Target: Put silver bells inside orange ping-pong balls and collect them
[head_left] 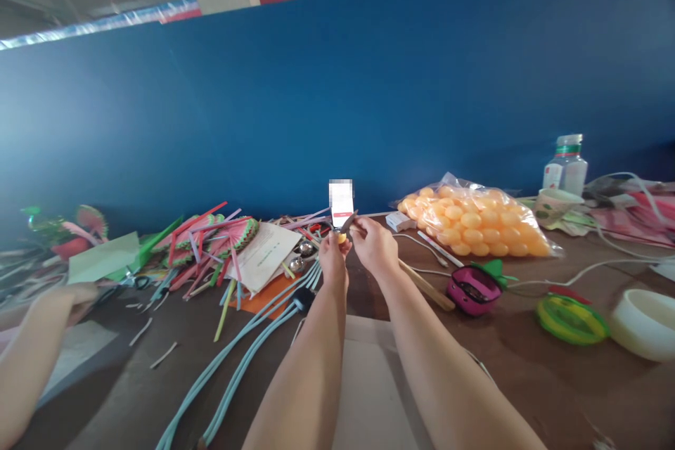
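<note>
My left hand point(333, 256) is closed around a small yellow-orange piece point(342, 238). Beside it, my right hand point(375, 246) pinches a dark, pointed, blade-like piece point(349, 222), whose lower end comes close to the yellow piece. I cannot tell whether the two touch. Just behind my hands stands a phone point(342, 198) with a lit white screen, partly blurred out. Both forearms reach over a pale sheet point(369, 380) on the brown table point(506, 387).
A clear bag of orange balls point(474, 221) lies at right, near a magenta basket point(473, 288), yellow-green dish point(572, 320), white bowl point(646, 323) and bottle point(567, 165). Pale blue cords point(247, 358), paper point(268, 253) and colored strips lie left. Another person's arm point(36, 358) enters at far left.
</note>
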The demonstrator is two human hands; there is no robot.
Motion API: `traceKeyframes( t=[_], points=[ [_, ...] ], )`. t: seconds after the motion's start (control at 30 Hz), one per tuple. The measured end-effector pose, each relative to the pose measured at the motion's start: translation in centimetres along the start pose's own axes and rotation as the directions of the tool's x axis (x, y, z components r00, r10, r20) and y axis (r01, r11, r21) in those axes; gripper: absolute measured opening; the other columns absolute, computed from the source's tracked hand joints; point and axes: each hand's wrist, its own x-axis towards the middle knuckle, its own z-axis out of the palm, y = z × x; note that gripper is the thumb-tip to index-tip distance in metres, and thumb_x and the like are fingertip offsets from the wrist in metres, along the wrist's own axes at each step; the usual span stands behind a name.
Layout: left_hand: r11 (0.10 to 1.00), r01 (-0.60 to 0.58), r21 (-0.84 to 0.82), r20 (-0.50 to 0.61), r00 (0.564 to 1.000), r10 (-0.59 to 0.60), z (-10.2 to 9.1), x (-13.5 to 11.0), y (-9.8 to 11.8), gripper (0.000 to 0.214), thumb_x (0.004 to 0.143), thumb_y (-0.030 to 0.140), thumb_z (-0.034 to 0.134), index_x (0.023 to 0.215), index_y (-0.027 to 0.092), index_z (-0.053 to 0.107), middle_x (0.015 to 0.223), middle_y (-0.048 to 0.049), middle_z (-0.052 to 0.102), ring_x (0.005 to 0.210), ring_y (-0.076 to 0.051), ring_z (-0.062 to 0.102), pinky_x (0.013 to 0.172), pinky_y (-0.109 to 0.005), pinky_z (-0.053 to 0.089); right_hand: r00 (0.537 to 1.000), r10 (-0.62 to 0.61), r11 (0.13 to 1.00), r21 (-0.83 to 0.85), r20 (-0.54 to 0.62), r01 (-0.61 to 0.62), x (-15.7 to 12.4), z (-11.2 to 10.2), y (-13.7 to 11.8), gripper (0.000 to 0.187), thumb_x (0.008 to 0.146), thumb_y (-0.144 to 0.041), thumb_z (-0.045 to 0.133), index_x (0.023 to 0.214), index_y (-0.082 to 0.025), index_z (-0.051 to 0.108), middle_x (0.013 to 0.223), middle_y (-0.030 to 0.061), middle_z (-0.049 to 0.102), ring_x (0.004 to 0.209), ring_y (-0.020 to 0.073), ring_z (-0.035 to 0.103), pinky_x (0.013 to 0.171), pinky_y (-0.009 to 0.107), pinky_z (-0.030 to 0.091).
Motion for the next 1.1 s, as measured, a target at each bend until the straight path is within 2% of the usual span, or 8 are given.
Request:
traceKeyframes(
  t=[0.17, 0.33, 0.47, 0.6, 0.73, 0.87, 1.0, 1.1],
  points=[
    [1.000, 0.003, -0.001, -0.051, 0.999, -0.003, -0.05, 0.09, 0.00, 0.020, 0.083, 0.032, 0.065, 0.080, 0.014, 0.059, 0.069, -0.0019, 0.060, 0.059, -0.009, 0.059, 0.067, -0.026, 0.052, 1.000, 0.012, 1.000, -0.005, -0.028, -0.012, 0.07, 0.22, 0.14, 0.029, 0.090, -0.031, 0.051, 0.115, -0.031, 0.065, 0.114, 0.0023, 0.069, 0.098, 0.0207, 0.064, 0.079, 0.029, 0.045],
    [1.000, 0.012, -0.007, 0.011, 1.000, -0.012, -0.12, 0.09, -0.08, 0.022, 0.082, 0.034, 0.067, 0.079, 0.013, 0.060, 0.070, -0.0029, 0.060, 0.059, -0.010, 0.059, 0.068, -0.027, 0.052, 1.000, 0.017, 1.000, -0.024, -0.009, -0.017, 0.09, 0.27, 0.16, 0.027, 0.089, -0.032, 0.052, 0.112, -0.031, 0.066, 0.109, 0.0024, 0.070, 0.096, 0.0212, 0.064, 0.077, 0.029, 0.046],
    [1.000, 0.028, -0.001, -0.067, 0.997, -0.028, -0.09, 0.05, -0.05, 0.015, 0.084, 0.029, 0.065, 0.081, 0.015, 0.060, 0.070, -0.0024, 0.060, 0.059, -0.010, 0.059, 0.069, -0.028, 0.053, 0.999, 0.012, 1.000, -0.010, -0.031, -0.013, 0.10, 0.29, 0.13, 0.026, 0.090, -0.033, 0.050, 0.110, -0.031, 0.066, 0.111, 0.0017, 0.070, 0.096, 0.0211, 0.065, 0.077, 0.030, 0.046],
    [0.999, 0.030, -0.030, 0.014, 0.999, -0.030, -0.07, 0.06, -0.12, 0.016, 0.083, 0.029, 0.067, 0.082, 0.014, 0.060, 0.071, -0.0032, 0.061, 0.061, -0.011, 0.060, 0.069, -0.028, 0.052, 1.000, 0.019, 1.000, -0.013, -0.005, -0.019, 0.09, 0.30, 0.13, 0.027, 0.090, -0.031, 0.051, 0.111, -0.031, 0.067, 0.109, 0.0017, 0.071, 0.096, 0.0207, 0.065, 0.077, 0.029, 0.046],
    [0.998, 0.053, -0.026, -0.039, 0.998, -0.054, -0.04, 0.04, -0.10, 0.017, 0.085, 0.029, 0.063, 0.081, 0.013, 0.060, 0.070, -0.0031, 0.060, 0.059, -0.010, 0.059, 0.068, -0.027, 0.053, 0.998, 0.006, 1.000, 0.010, -0.059, -0.006, 0.07, 0.27, 0.09, 0.028, 0.090, -0.032, 0.050, 0.113, -0.031, 0.066, 0.113, 0.0022, 0.069, 0.098, 0.0203, 0.064, 0.078, 0.029, 0.046],
    [0.997, 0.064, -0.043, 0.023, 0.998, -0.063, -0.02, -0.13, -0.02, 0.015, 0.087, 0.027, 0.061, 0.083, 0.012, 0.061, 0.072, -0.0048, 0.062, 0.063, -0.011, 0.061, 0.068, -0.026, 0.052, 1.000, -0.010, 1.000, 0.019, -0.019, 0.010, 0.06, 0.34, 0.03, 0.027, 0.090, -0.031, 0.050, 0.110, -0.031, 0.067, 0.112, 0.0014, 0.070, 0.097, 0.0197, 0.064, 0.077, 0.028, 0.045],
    [0.996, 0.082, -0.039, -0.063, 0.994, -0.085, 0.00, -0.25, 0.06, 0.013, 0.087, 0.026, 0.061, 0.082, 0.014, 0.061, 0.073, -0.0052, 0.062, 0.063, -0.012, 0.061, 0.067, -0.026, 0.053, 0.999, 0.001, 1.000, 0.006, -0.054, -0.001, 0.06, 0.36, -0.02, 0.027, 0.091, -0.032, 0.049, 0.111, -0.030, 0.067, 0.115, 0.0021, 0.069, 0.097, 0.0196, 0.064, 0.078, 0.028, 0.045],
    [0.995, 0.092, -0.037, -0.029, 0.995, -0.093, 0.03, -0.25, 0.07, 0.013, 0.087, 0.026, 0.060, 0.083, 0.014, 0.062, 0.074, -0.0055, 0.062, 0.064, -0.012, 0.062, 0.065, -0.026, 0.053, 1.000, -0.003, 1.000, 0.003, -0.030, 0.004, 0.05, 0.33, 0.00, 0.027, 0.091, -0.031, 0.050, 0.111, -0.031, 0.067, 0.113, 0.0016, 0.069, 0.097, 0.0195, 0.064, 0.078, 0.028, 0.045]
  ],
)
